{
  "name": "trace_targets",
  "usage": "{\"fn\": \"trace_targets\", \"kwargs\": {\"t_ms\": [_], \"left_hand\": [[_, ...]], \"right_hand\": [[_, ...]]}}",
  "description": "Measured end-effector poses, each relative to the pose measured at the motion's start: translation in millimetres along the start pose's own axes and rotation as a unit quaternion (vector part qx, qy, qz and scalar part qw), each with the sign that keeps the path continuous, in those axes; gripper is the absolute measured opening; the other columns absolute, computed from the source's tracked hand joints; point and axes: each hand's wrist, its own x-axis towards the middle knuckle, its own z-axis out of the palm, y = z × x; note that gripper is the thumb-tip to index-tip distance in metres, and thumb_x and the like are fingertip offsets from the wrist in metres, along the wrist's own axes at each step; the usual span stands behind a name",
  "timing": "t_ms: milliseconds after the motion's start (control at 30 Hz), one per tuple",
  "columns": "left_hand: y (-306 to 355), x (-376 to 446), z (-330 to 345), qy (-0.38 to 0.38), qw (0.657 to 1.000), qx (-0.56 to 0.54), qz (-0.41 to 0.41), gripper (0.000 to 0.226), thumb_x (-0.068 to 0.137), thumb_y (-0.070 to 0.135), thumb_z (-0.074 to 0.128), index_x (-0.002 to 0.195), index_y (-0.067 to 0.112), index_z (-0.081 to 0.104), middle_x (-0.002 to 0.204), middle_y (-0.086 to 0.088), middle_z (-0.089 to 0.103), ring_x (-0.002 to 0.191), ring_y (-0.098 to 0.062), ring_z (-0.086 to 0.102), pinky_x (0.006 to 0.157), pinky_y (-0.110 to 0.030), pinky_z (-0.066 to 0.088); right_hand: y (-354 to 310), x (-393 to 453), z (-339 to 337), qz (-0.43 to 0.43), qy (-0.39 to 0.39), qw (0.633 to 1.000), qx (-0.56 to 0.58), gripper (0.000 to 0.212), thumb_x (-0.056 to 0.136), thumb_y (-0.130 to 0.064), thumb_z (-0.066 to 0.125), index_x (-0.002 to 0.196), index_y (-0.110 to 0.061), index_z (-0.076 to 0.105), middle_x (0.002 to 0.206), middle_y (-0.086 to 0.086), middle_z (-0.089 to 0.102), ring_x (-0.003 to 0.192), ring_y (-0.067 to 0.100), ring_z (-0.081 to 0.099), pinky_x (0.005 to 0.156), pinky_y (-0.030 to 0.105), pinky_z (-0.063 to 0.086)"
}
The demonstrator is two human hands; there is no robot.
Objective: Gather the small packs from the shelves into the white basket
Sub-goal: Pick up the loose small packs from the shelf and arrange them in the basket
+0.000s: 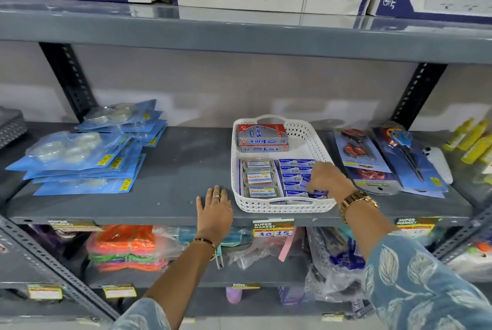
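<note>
While the right hand (323,177) is reaching into the white basket (314,143) w/ fingers curled narrow on the small blue packs (295,169) at the basket's front-right corner, the left hand (215,209) is lying flat and spread, holding nothing, on the shelf (186,161) near its front edge, just left of the basket. Can't tell whether the right hand is actually pinching a pack or only nudging it into line. Basket is sitting mid-shelf, close to the front edge; it's already carrying red-and-grey boxes (262,138) at the back and labelled packs (259,177) front-left. Tape packs (80,159) are lying toward the shelf's left end, scissors packs (372,159) to the right. Risk, imo: basket is light and close to the edge, so a push or a dragging wrist could be sliding it off; blue packs are crowding, so one could be popping out over the rim.
</note>
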Motion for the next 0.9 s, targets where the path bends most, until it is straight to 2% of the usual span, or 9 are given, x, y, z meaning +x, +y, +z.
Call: {"fn": "trace_targets", "kwargs": {"t_ms": [67,100,200,300,400,533,700,900], "left_hand": [[1,0,1,0.003,1.0,0.002,0.0,0.05,0.101,0.023,0.023,0.149,0.011,0.016,0.159,-0.006,0.014,0.147,-0.024,0.009,0.119,-0.049,0.009],[1,0,0,0.006,1.0,0.003,0.0,0.05,0.101,0.023,0.024,0.149,0.011,0.017,0.159,-0.006,0.015,0.147,-0.024,0.01,0.119,-0.049,0.009],[2,-1,0,0.012,1.0,0.0,0.0,0.05,0.101,0.022,0.026,0.148,0.01,0.019,0.158,-0.007,0.017,0.147,-0.025,0.012,0.118,-0.049,0.011],[2,-2,-1,0.01,1.0,0.006,0.003,0.05,0.101,0.023,0.026,0.148,0.01,0.018,0.158,-0.007,0.017,0.147,-0.025,0.012,0.118,-0.048,0.011],[2,-2,-2,0.009,1.0,0.005,0.005,0.049,0.101,0.023,0.025,0.148,0.01,0.018,0.158,-0.007,0.017,0.147,-0.025,0.012,0.118,-0.048,0.011],[2,-2,-2,0.01,1.0,0.0,0.004,0.049,0.101,0.023,0.024,0.148,0.01,0.018,0.158,-0.007,0.017,0.147,-0.025,0.011,0.119,-0.048,0.01],[3,-2,-1,0.011,1.0,-0.005,0.002,0.049,0.102,0.023,0.024,0.148,0.01,0.018,0.158,-0.007,0.017,0.147,-0.025,0.011,0.119,-0.049,0.01],[3,-3,-1,0.015,1.0,-0.005,0.001,0.049,0.101,0.023,0.025,0.148,0.01,0.019,0.158,-0.007,0.017,0.147,-0.025,0.011,0.119,-0.049,0.01]], "right_hand": [[1,-2,-7,-0.017,-0.038,0.998,-0.048,0.028,0.071,-0.01,0.075,0.089,-0.006,0.054,0.087,0.009,0.057,0.079,0.024,0.056,0.059,0.025,0.043],[3,-4,-9,-0.02,-0.047,0.997,-0.064,0.029,0.071,-0.007,0.074,0.094,-0.005,0.056,0.086,0.009,0.056,0.078,0.024,0.055,0.058,0.025,0.042],[5,-3,-5,-0.018,-0.036,0.995,-0.092,0.039,0.077,0.0,0.067,0.114,0.003,0.057,0.094,0.016,0.062,0.08,0.024,0.055,0.069,0.025,0.043],[3,-4,0,-0.031,-0.001,0.991,-0.133,0.032,0.084,0.0,0.06,0.116,0.005,0.059,0.116,0.019,0.066,0.094,0.029,0.063,0.077,0.028,0.047],[2,-3,7,-0.043,0.038,0.984,-0.168,0.032,0.089,0.001,0.054,0.121,0.004,0.057,0.12,0.018,0.064,0.108,0.029,0.064,0.091,0.032,0.051],[2,-2,11,-0.067,0.08,0.977,-0.185,0.036,0.091,0.005,0.045,0.126,0.003,0.053,0.125,0.018,0.061,0.112,0.03,0.062,0.093,0.035,0.052],[3,-1,7,-0.083,0.078,0.979,-0.17,0.034,0.092,0.003,0.046,0.125,0.003,0.053,0.125,0.02,0.061,0.114,0.031,0.061,0.095,0.034,0.049],[2,-2,9,-0.057,0.051,0.985,-0.152,0.046,0.08,0.005,0.064,0.124,0.006,0.053,0.124,0.02,0.06,0.112,0.031,0.062,0.092,0.033,0.05]]}}
